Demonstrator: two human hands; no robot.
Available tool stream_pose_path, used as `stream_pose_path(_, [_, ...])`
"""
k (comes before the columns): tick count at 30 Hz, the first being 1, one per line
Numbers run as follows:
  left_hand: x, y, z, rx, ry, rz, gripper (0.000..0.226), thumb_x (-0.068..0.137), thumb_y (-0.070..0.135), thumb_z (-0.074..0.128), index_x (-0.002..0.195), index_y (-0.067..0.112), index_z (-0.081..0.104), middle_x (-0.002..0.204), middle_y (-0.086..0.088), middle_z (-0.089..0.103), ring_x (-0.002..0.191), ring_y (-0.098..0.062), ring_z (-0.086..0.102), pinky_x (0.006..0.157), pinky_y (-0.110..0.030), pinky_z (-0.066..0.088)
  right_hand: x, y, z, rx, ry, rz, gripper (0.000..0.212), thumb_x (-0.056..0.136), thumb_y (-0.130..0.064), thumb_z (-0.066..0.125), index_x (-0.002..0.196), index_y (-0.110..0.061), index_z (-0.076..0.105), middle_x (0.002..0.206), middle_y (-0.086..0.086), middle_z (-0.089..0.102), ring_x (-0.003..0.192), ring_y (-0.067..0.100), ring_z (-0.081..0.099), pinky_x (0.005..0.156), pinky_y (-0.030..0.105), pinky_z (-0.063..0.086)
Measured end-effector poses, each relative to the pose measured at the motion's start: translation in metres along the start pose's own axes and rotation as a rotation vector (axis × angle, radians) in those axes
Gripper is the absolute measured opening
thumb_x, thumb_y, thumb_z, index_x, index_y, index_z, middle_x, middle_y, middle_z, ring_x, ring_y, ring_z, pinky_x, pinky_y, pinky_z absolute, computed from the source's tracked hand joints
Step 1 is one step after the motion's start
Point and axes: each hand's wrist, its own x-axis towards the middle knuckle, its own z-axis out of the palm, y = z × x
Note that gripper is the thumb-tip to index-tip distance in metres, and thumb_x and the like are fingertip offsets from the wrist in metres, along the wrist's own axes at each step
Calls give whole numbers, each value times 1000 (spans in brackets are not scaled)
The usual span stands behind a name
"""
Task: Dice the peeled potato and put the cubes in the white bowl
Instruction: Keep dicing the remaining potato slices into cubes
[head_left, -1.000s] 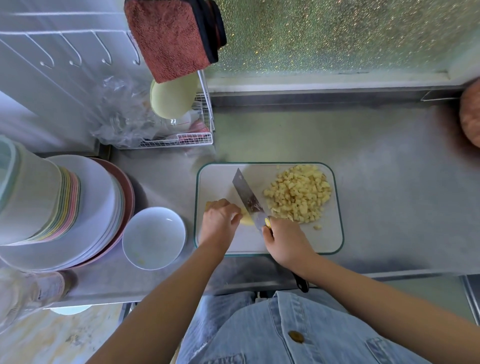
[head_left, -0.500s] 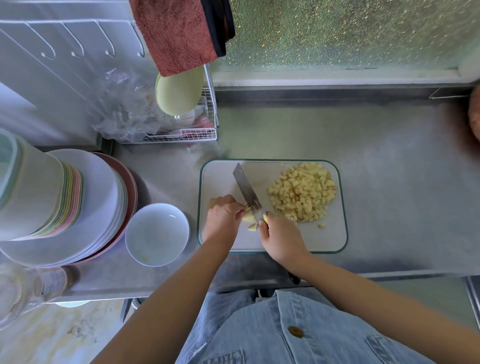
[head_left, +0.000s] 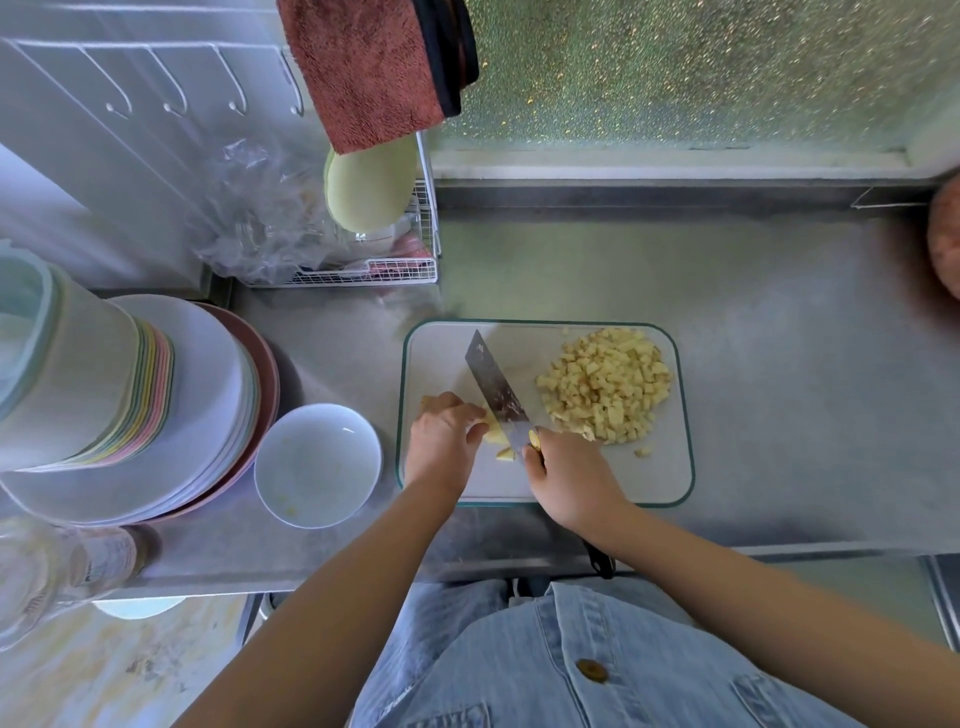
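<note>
Freshly cut bits (head_left: 505, 454) are now seen below the blade, where a second ago only the uncut end of the potato showed; the cleaver and both hands have barely shifted.

Head view: the knife (head_left: 496, 392) is gripped at its handle by the right hand (head_left: 569, 478), fingers curled round it, and the blade is set slanting away from the grip and to its left, across the cutting board (head_left: 441, 353). Just left of that grip, the last yellow stub of the peeled potato (head_left: 496, 435) is pinned to the board by the left hand (head_left: 444, 439), whose curled fingertips are held against it, close to the blade. How much of the stub is hidden under the hand cannot be told.

Beyond the knife grip and to its right, a large heap of cubes (head_left: 605, 384) is piled on the board, with one stray cube (head_left: 643, 452) lying nearer the front edge. Well left of the holding hand, the white bowl (head_left: 317, 465) is seen on the steel counter (head_left: 779, 364), beside a stack of plates (head_left: 197, 395); no cubes are visible in it, only a faint yellowish speck.

Dicing is judged nearly done: a few more cuts are likely needed. Nothing of the transfer is done: the whole heap is yet to be carried across to the bowl.
</note>
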Motion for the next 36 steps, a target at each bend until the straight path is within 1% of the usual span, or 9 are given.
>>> stream_pose_path(2, [0,1,1,-2,-2,-7,9,80,11,75,88,13,78,90,-4,68,84,-25,60,76,-37,53,0,0,4,-4,-8,12,24,100,-26,36,80,-14,39,61,-5,34,65,20,43,59,30,30])
stream_pose_path(5, [1,0,2,-9,-5,-13,9,79,9,75,87,12,78,89,-4,68,82,-25,60,75,-36,53,2,-1,9,-13,-17,23,21,100,-26,35,84,-14,40,63,-6,33,70,21,45,63,30,32])
stream_pose_path(10, [2,-2,4,2,8,24,8,75,3,77,81,9,78,86,-5,69,77,-27,61,68,-35,55,6,-4,17,-2,-13,49,26,100,-25,34,100,-8,54,81,6,53,86,27,59,66,29,34])
stream_pose_path(15, [3,-1,3,6,10,19,7,77,5,76,81,10,77,87,-4,68,80,-25,60,68,-33,53,9,-5,23,-8,19,66,27,100,-27,34,99,-9,54,87,10,60,87,28,60,66,30,34])
stream_pose_path(19, [4,0,1,36,-18,23,8,82,7,72,85,12,77,92,-3,67,86,-24,56,70,-30,46,13,-7,22,-1,25,64,26,100,-27,34,98,-9,53,77,2,48,84,27,59,65,29,34])
stream_pose_path(23, [3,1,0,39,-14,6,10,81,8,72,87,13,77,91,-4,67,88,-27,56,72,-34,49,14,-3,16,-13,12,42,26,100,-27,35,98,-9,54,75,2,49,78,26,57,63,29,34])
stream_pose_path(28, [2,2,-3,41,-34,-21,11,82,15,73,92,11,75,96,-7,65,95,-26,57,81,-35,50,9,2,10,22,30,20,26,100,-29,36,80,-14,40,62,-4,36,66,21,43,59,30,29])
stream_pose_path(32, [-3,0,-5,23,-4,-13,18,78,14,77,94,9,73,96,-8,64,90,-26,60,81,-36,52,6,3,0,44,47,1,29,100,-28,38,77,-11,42,60,-1,39,57,18,40,56,32,27])
stream_pose_path(36, [-7,-1,-3,17,16,-20,17,73,11,80,88,7,74,92,-9,63,86,-28,62,75,-38,54,4,-1,1,14,24,-57,26,100,-26,38,78,-12,41,59,-1,38,61,22,43,54,32,26])
